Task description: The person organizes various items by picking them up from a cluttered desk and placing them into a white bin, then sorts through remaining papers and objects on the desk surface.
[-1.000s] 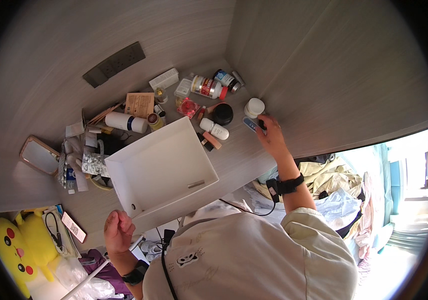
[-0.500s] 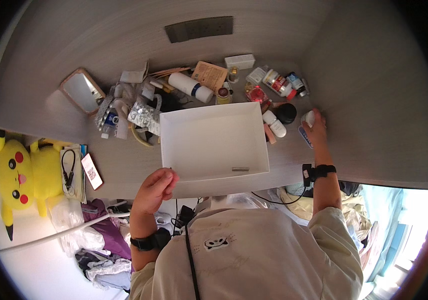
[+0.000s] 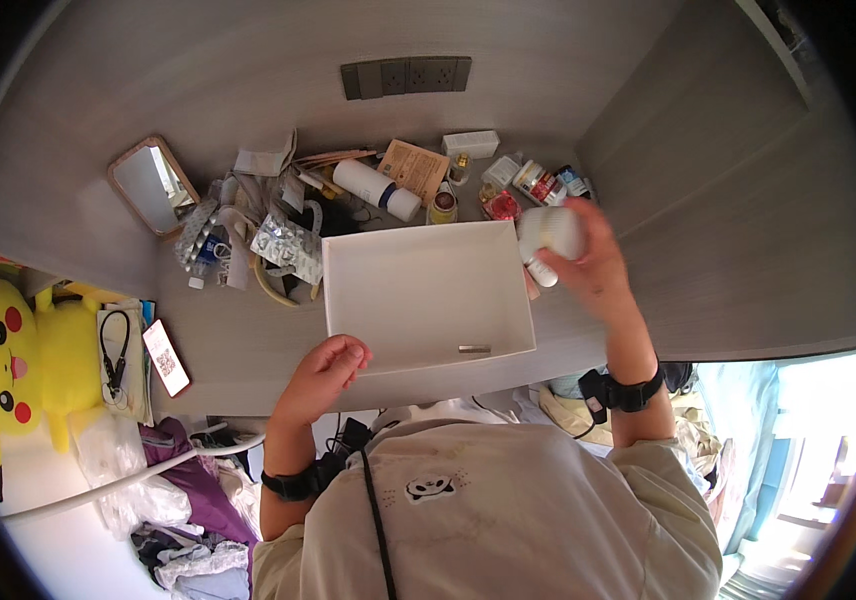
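My right hand [image 3: 598, 265] is closed round a white plastic bottle [image 3: 551, 233] with a wide ribbed cap. It holds the bottle off the desk, just beyond the right wall of an open white box [image 3: 428, 235]; motion blurs it a little. Curled fingers of my left hand [image 3: 323, 378] grip the near left corner of that box, whose corner they hide. Inside the box lies one small, flat metallic-looking piece [image 3: 475, 349] by the near wall. Partly behind the held bottle lies another small white bottle [image 3: 542, 273].
Behind the box lie a white cylindrical bottle [image 3: 366, 185], a brown paper packet [image 3: 414, 168], a red-labelled pill bottle [image 3: 540, 185] and a white carton [image 3: 471, 145]. Left are a framed mirror [image 3: 153, 188], silvery blister packs [image 3: 288, 245], a phone [image 3: 167, 358] and a yellow plush toy [image 3: 13, 360].
My right hand has lifted the white bottle from the desk's right side and brought it left, towards the box. My left hand stays at the box corner. The view has shifted slightly.
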Demonstrator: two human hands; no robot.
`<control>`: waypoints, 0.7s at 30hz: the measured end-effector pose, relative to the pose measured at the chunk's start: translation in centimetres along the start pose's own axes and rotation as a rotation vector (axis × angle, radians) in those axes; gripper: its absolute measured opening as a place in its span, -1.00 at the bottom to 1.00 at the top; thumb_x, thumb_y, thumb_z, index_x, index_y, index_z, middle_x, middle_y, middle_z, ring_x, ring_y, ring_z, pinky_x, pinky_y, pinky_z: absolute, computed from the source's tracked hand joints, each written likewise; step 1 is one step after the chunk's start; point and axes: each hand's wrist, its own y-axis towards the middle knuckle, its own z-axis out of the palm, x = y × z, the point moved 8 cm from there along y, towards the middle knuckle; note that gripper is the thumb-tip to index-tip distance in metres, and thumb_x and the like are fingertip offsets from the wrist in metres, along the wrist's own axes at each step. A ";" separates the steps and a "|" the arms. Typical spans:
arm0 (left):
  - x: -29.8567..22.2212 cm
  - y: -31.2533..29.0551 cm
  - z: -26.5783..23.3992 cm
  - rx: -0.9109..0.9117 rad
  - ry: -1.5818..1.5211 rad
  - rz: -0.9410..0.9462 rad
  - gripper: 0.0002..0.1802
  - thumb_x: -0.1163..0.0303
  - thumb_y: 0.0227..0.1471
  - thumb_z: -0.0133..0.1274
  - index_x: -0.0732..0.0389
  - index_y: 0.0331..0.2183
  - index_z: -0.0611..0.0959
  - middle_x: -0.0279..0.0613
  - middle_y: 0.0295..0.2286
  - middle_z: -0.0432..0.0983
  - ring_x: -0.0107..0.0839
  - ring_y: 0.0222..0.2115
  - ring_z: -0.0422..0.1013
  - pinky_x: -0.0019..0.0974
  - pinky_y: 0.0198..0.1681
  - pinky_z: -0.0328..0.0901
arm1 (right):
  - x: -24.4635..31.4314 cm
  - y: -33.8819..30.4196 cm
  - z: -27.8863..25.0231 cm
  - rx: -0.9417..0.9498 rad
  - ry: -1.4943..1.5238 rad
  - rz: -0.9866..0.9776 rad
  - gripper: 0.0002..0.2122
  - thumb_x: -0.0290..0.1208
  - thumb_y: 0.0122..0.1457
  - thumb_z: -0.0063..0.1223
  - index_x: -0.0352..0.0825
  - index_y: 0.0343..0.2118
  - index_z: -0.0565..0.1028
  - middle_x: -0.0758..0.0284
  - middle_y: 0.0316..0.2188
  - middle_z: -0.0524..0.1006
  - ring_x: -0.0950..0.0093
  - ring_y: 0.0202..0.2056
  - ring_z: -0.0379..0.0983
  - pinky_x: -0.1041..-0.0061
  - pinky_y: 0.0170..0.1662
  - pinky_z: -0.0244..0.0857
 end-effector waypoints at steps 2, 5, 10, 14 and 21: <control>0.2 -0.2 -0.5 0.003 0.018 0.014 -0.78 0.27 0.18 -0.10 0.21 -0.35 0.53 -0.44 -0.49 0.37 -0.67 -0.52 0.21 -0.56 -0.43 0.17 | 5.9 0.9 3.9 0.210 0.076 -0.044 -0.35 -0.24 -0.12 0.29 -0.28 0.06 0.27 0.10 0.03 0.33 0.17 0.02 0.30 0.31 0.05 0.21; 0.1 -0.2 -0.6 0.045 0.039 0.036 -0.78 0.27 0.17 -0.09 0.22 -0.33 0.54 -0.44 -0.45 0.41 -0.65 -0.45 0.25 -0.54 -0.35 0.20 | 10.9 1.6 11.3 0.399 0.066 -0.300 -0.37 -0.21 -0.13 0.29 -0.26 0.03 0.29 0.11 -0.01 0.36 0.17 -0.01 0.33 0.27 0.01 0.24; -0.7 -0.5 -0.6 0.096 0.020 0.039 -0.79 0.29 0.17 -0.08 0.23 -0.31 0.53 -0.42 -0.42 0.42 -0.64 -0.40 0.28 -0.52 -0.31 0.22 | 10.6 1.8 23.4 0.796 -0.100 -0.151 -0.42 -0.31 -0.14 0.28 -0.16 -0.01 0.28 0.17 -0.15 0.39 0.16 -0.09 0.37 0.26 -0.08 0.28; -0.4 -0.6 -0.8 0.113 -0.005 0.092 -0.79 0.28 0.19 -0.10 0.22 -0.32 0.52 -0.44 -0.44 0.40 -0.67 -0.45 0.25 -0.54 -0.35 0.21 | 9.6 0.8 28.4 0.925 -0.269 -0.177 -0.47 -0.40 -0.12 0.24 -0.09 -0.04 0.28 0.17 -0.16 0.36 0.12 -0.16 0.41 0.20 -0.17 0.32; 0.3 -0.7 -2.2 0.037 0.018 0.103 -0.86 0.41 0.15 -0.06 0.26 -0.28 0.51 -0.40 -0.42 0.40 -0.64 -0.40 0.27 -0.52 -0.29 0.23 | 8.6 0.7 30.8 0.888 -0.241 -0.132 -0.47 -0.54 -0.08 0.12 -0.08 0.01 0.26 0.17 -0.08 0.32 0.13 -0.18 0.44 0.20 -0.21 0.37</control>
